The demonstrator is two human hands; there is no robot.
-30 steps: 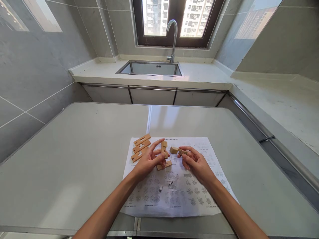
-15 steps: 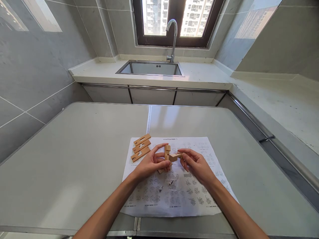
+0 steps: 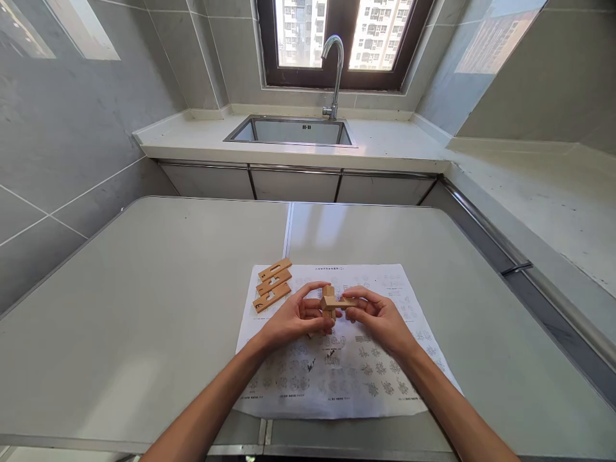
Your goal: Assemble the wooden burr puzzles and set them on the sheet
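Above a printed paper sheet (image 3: 346,385), my left hand (image 3: 293,316) grips an upright notched wooden puzzle piece (image 3: 328,292) between thumb and fingers. From the other side, my right hand (image 3: 378,313) pinches a second wooden puzzle piece (image 3: 339,303), held level so that it crosses the upright one. The two pieces touch; whether they interlock I cannot tell. Three flat wooden pieces with cut-outs (image 3: 273,281) lie side by side at the sheet's upper left. Under my left hand, the edge of another wooden bit shows, mostly hidden.
The sheet lies on a grey folding table (image 3: 158,308) with a seam down its middle. Beyond stands a white counter (image 3: 385,138) with a sink (image 3: 289,142) and a tall faucet (image 3: 335,77) below a window. A tiled wall rises on the left.
My right hand has brought its piece left and level across the upright piece. My left hand has turned slightly, shifting its piece a little right and down.
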